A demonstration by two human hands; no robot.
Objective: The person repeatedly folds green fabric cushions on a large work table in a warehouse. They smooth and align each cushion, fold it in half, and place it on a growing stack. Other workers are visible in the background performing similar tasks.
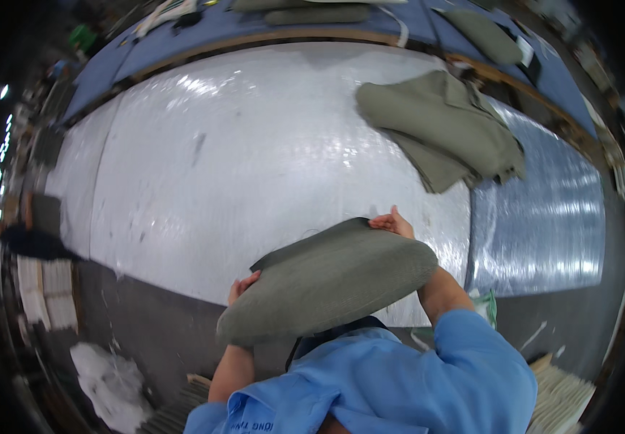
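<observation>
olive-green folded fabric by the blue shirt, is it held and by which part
Yes, the olive-green folded fabric is held at two places: left hand at its left edge, right hand at its far edge, toward the right.

Dark lettering (252, 425), only partly readable, stands on the person's light blue shirt (413, 372)

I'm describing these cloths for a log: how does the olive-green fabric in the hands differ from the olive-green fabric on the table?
The held fabric is in the left hand and right hand; the heaped fabric lies on the shiny table. The held fabric shows one broad, fairly smooth face, while the heaped fabric is rumpled in overlapping folds. Both are olive-green.
</observation>
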